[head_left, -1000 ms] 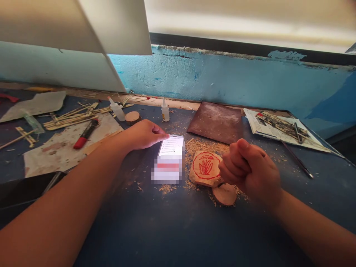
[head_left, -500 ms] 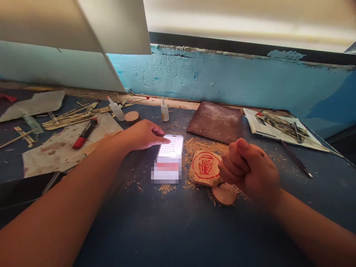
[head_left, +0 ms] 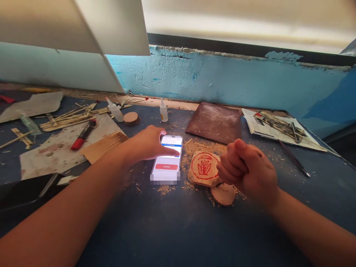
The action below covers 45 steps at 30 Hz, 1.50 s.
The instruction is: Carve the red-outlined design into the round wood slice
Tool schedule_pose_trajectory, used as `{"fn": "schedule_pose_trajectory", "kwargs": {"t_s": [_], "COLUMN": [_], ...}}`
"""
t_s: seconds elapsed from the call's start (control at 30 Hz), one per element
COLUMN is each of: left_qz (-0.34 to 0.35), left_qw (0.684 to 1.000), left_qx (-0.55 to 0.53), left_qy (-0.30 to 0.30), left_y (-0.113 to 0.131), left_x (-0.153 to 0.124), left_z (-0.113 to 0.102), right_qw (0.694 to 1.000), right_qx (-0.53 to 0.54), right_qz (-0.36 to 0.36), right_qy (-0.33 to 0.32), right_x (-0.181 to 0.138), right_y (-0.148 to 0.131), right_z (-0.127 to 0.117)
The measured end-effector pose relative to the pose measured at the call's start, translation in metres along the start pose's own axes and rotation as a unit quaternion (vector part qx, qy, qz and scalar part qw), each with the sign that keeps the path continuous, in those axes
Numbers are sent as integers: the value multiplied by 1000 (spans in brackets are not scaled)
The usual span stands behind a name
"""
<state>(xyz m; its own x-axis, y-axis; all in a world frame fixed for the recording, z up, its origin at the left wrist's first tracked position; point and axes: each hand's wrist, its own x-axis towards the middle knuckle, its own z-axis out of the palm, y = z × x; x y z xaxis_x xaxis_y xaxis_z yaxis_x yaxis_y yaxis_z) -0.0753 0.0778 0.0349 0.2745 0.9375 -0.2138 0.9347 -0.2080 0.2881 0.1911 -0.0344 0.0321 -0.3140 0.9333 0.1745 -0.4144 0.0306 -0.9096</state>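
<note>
A smartphone (head_left: 166, 167) lies flat on the dark table with its screen lit; its bottom end is pixelated. My left hand (head_left: 146, 144) reaches over its left side, thumb stretched across the screen and fingers apart at the upper left edge, not gripping it. To the right, my right hand (head_left: 249, 170) is curled into a fist, and nothing sticks out of it. It hovers in front of a wood block (head_left: 204, 168) with a red circle and plant design, covering its right edge. A small round wood slice (head_left: 223, 194) touches the block's near side.
Wood shavings (head_left: 191, 146) surround the block. Behind are a brown sheet (head_left: 214, 122), a small glue bottle (head_left: 164, 111) and another wood slice (head_left: 131, 118). Sticks (head_left: 66, 118) and a red-black marker (head_left: 83, 135) lie left. A dark pen-like tool (head_left: 294, 159) lies right.
My left thumb has moved down the phone screen and to the right, and the display has changed, now showing a blue bar. My right fist has stayed almost still.
</note>
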Motion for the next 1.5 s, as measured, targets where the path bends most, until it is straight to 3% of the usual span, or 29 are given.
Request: {"fn": "schedule_pose_trajectory", "kwargs": {"t_s": [0.2,0.33,0.47,0.53,0.7,0.87,1.13,1.3,1.5], "left_qz": [-13,-10,80,156,315,382,372,362,375], "left_qw": [999,996,981,969,924,895,908,914,907], "left_qx": [-47,-77,-138,-160,-216,-226,-184,-177,-183], "left_qy": [-16,38,107,101,31,-42,-54,-55,-56], "left_y": [-4,2,18,26,41,51,56,54,58], "left_x": [3,-2,-13,-20,-35,-41,-39,-36,-34], "left_z": [-3,-4,0,5,23,36,41,45,46], "right_qw": [1000,1000,1000,1000,1000,1000,1000,996,991], "right_qx": [0,4,5,6,0,-1,-17,-25,-23], "right_qz": [5,5,10,11,2,-1,-20,-68,-103], "right_qy": [-5,-2,4,-1,4,-7,-7,61,87], "right_x": [0,-1,0,0,0,1,-5,-13,-6], "right_y": [-1,-1,-1,-1,-1,-1,-5,-15,1], "right_z": [1,0,-1,-1,2,2,7,21,22]}}
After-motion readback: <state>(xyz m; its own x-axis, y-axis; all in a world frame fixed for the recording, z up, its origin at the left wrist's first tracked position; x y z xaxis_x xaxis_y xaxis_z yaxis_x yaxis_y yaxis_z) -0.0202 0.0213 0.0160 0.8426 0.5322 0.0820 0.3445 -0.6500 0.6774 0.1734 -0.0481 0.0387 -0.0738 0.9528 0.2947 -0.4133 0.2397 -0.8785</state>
